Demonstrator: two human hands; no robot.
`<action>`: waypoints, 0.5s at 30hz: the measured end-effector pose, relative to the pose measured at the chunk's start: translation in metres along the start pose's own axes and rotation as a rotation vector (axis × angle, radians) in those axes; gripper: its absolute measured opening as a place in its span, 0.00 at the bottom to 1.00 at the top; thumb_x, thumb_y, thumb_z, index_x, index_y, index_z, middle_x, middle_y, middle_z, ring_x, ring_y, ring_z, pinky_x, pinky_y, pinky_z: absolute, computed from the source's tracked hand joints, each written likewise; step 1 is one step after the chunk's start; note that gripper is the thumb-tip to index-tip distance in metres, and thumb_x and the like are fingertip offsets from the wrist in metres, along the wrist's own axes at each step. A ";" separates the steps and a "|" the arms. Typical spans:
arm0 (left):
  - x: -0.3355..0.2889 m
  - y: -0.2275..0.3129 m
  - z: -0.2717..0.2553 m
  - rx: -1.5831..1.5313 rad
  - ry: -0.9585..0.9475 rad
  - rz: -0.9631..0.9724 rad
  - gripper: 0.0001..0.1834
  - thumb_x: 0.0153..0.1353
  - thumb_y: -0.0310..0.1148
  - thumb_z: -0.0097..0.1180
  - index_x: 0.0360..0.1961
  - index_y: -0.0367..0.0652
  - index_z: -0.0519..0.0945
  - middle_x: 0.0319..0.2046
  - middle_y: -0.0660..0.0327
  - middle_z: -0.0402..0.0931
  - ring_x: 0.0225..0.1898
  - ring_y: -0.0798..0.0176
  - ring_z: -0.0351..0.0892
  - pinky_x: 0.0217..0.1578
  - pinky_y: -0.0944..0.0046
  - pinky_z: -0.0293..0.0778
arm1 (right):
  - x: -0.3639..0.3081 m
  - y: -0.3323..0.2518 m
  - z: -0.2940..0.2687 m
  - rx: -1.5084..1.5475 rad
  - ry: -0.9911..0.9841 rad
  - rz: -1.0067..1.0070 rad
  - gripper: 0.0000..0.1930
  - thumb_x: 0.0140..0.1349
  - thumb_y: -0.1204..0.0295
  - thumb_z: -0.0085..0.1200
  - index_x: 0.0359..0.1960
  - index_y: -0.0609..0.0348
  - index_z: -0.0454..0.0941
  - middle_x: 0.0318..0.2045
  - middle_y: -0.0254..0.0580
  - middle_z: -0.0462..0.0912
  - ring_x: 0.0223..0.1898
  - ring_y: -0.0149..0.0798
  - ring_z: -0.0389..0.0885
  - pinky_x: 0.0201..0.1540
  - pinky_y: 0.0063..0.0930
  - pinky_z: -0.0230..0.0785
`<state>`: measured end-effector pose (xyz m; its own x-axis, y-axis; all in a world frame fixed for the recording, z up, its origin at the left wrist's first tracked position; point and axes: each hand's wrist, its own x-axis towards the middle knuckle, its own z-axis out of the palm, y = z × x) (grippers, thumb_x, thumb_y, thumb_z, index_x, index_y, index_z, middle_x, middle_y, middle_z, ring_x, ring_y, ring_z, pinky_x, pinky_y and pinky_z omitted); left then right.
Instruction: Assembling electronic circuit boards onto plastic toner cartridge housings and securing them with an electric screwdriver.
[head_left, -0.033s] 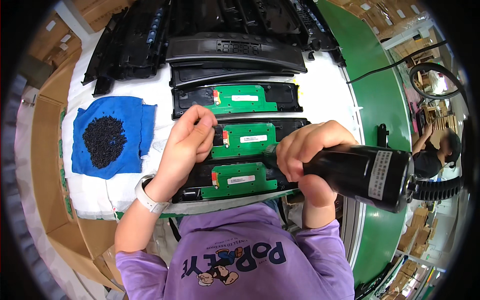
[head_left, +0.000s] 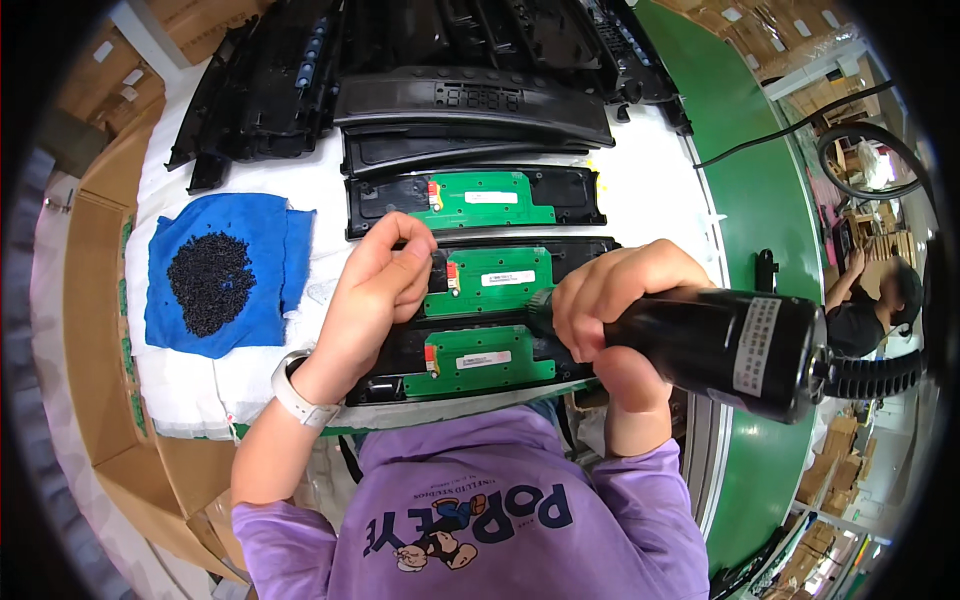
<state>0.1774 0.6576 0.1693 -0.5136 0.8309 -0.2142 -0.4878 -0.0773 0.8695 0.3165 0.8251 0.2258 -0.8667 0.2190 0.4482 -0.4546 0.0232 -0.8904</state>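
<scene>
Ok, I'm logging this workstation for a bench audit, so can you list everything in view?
Panels with circuit boards: three, black with green boards, in a row at table centre.
Empty panels: several, black, stacked at the far edge.
Cloth: one, blue, left of the panels.
Screws: a heap, black, on the cloth.
Table: white top.
Conveyor: green, on the right.
Cardboard boxes: brown, on the left.
Co-worker: one, far right.
Electric screwdriver: one, black, in the right hand.
Left hand: on the middle panel, white wristband.
Right hand: gripping the screwdriver.
</scene>
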 end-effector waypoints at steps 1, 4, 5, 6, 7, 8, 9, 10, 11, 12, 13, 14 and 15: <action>0.000 -0.001 0.000 -0.007 0.015 -0.004 0.06 0.66 0.33 0.40 0.36 0.42 0.66 0.15 0.71 0.58 0.14 0.79 0.48 0.14 0.76 0.43 | 0.000 0.002 -0.001 -0.027 0.009 0.013 0.15 0.38 0.78 0.65 0.28 0.59 0.71 0.19 0.32 0.75 0.19 0.23 0.71 0.23 0.18 0.64; 0.002 -0.001 -0.006 -0.034 0.021 -0.013 0.04 0.64 0.30 0.42 0.37 0.42 0.65 0.17 0.69 0.60 0.16 0.79 0.50 0.16 0.77 0.44 | 0.007 0.002 -0.001 0.030 0.008 -0.038 0.19 0.49 0.67 0.63 0.30 0.63 0.65 0.15 0.35 0.69 0.14 0.29 0.65 0.16 0.21 0.59; 0.002 0.001 -0.008 -0.058 0.011 -0.025 0.04 0.63 0.28 0.44 0.37 0.41 0.65 0.18 0.68 0.63 0.17 0.79 0.51 0.16 0.77 0.46 | 0.009 0.001 -0.001 0.093 0.014 -0.044 0.19 0.49 0.67 0.63 0.32 0.63 0.65 0.15 0.36 0.70 0.14 0.30 0.66 0.16 0.22 0.59; 0.002 0.003 -0.007 -0.054 0.014 -0.019 0.04 0.63 0.28 0.44 0.37 0.41 0.65 0.18 0.68 0.63 0.17 0.79 0.51 0.16 0.77 0.46 | 0.012 -0.003 0.002 0.181 0.047 -0.055 0.19 0.49 0.67 0.63 0.34 0.62 0.65 0.16 0.35 0.70 0.14 0.31 0.68 0.16 0.23 0.59; 0.002 0.006 -0.003 -0.039 0.028 -0.005 0.05 0.62 0.28 0.45 0.38 0.41 0.66 0.20 0.65 0.68 0.17 0.78 0.55 0.17 0.77 0.50 | 0.016 -0.005 -0.002 0.250 -0.016 -0.084 0.19 0.51 0.64 0.61 0.35 0.60 0.65 0.16 0.33 0.70 0.14 0.31 0.69 0.17 0.23 0.60; 0.002 0.009 -0.001 -0.024 0.042 0.009 0.05 0.62 0.28 0.46 0.38 0.40 0.66 0.22 0.61 0.72 0.16 0.77 0.60 0.17 0.78 0.54 | 0.020 -0.008 -0.004 0.285 -0.041 -0.140 0.19 0.52 0.62 0.60 0.36 0.59 0.65 0.16 0.31 0.70 0.13 0.30 0.69 0.17 0.24 0.61; 0.002 0.010 -0.001 -0.020 0.041 0.009 0.05 0.62 0.28 0.46 0.38 0.40 0.66 0.22 0.61 0.72 0.16 0.77 0.60 0.17 0.78 0.54 | 0.025 -0.011 -0.007 0.320 -0.066 -0.196 0.19 0.53 0.60 0.59 0.37 0.58 0.64 0.15 0.30 0.70 0.13 0.29 0.69 0.17 0.24 0.62; 0.001 0.010 -0.002 0.002 0.004 0.014 0.06 0.62 0.28 0.47 0.38 0.39 0.67 0.25 0.58 0.75 0.18 0.76 0.64 0.18 0.77 0.59 | 0.029 -0.013 -0.009 0.312 -0.091 -0.230 0.20 0.55 0.57 0.56 0.38 0.56 0.63 0.15 0.29 0.69 0.12 0.27 0.68 0.18 0.24 0.63; 0.000 0.009 -0.002 0.025 -0.033 0.018 0.06 0.62 0.28 0.48 0.38 0.38 0.67 0.28 0.54 0.78 0.19 0.74 0.69 0.19 0.77 0.63 | 0.032 -0.013 -0.008 0.339 -0.083 -0.264 0.20 0.57 0.54 0.53 0.38 0.55 0.63 0.14 0.28 0.69 0.11 0.27 0.68 0.18 0.24 0.64; -0.001 0.009 -0.003 0.034 -0.046 0.020 0.06 0.62 0.29 0.49 0.36 0.36 0.70 0.30 0.53 0.79 0.20 0.71 0.73 0.22 0.75 0.69 | 0.034 -0.012 -0.005 0.369 -0.071 -0.305 0.20 0.58 0.53 0.52 0.39 0.55 0.63 0.15 0.28 0.69 0.12 0.27 0.68 0.20 0.24 0.64; -0.002 0.010 -0.003 0.036 -0.047 0.020 0.06 0.62 0.29 0.49 0.36 0.36 0.70 0.30 0.53 0.79 0.20 0.71 0.73 0.22 0.75 0.69 | 0.037 -0.010 -0.003 0.398 -0.060 -0.343 0.20 0.59 0.53 0.50 0.40 0.55 0.64 0.15 0.28 0.69 0.12 0.27 0.68 0.21 0.25 0.64; -0.003 0.011 -0.002 0.055 -0.041 0.002 0.07 0.61 0.29 0.50 0.35 0.35 0.72 0.29 0.54 0.78 0.20 0.71 0.74 0.22 0.75 0.69 | 0.039 -0.009 -0.002 0.397 -0.058 -0.344 0.20 0.59 0.53 0.50 0.40 0.55 0.64 0.15 0.28 0.69 0.12 0.27 0.68 0.21 0.25 0.64; -0.004 0.011 -0.001 0.074 -0.035 -0.016 0.07 0.61 0.29 0.50 0.33 0.34 0.73 0.28 0.55 0.78 0.21 0.72 0.74 0.23 0.75 0.70 | 0.040 -0.007 -0.002 0.413 -0.055 -0.372 0.20 0.59 0.52 0.49 0.41 0.56 0.64 0.16 0.29 0.69 0.13 0.27 0.68 0.23 0.26 0.65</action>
<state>0.1729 0.6530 0.1790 -0.4810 0.8503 -0.2135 -0.4417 -0.0246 0.8968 0.2852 0.8356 0.2501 -0.6366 0.2177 0.7399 -0.7653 -0.2975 -0.5709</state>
